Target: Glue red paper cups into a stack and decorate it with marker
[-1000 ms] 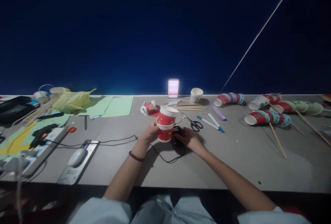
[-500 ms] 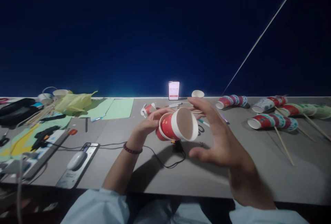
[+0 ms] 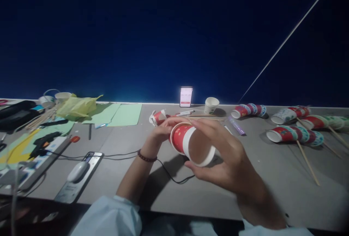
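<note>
While my left hand [image 3: 163, 128] grips the nested red cups [image 3: 182, 138] from ten o'clock, my right fingers and thumb wrap their white rim, mouth tipped towards four. These two are already together; whether fixed, I can't tell. Towards three o'clock, joined cup rows [image 3: 289, 134] look further along; one white cup [image 3: 212, 106] stands unjoined at one.

Single head cam, worn by the person, looks fwd & down from the near side of the table [image 3: 117, 138]. Left hand [image 3: 161, 131] & right hand [image 3: 227, 156] are close, approx. mid-view; far blue wall [image 3: 136, 39] fills the top half.
</note>
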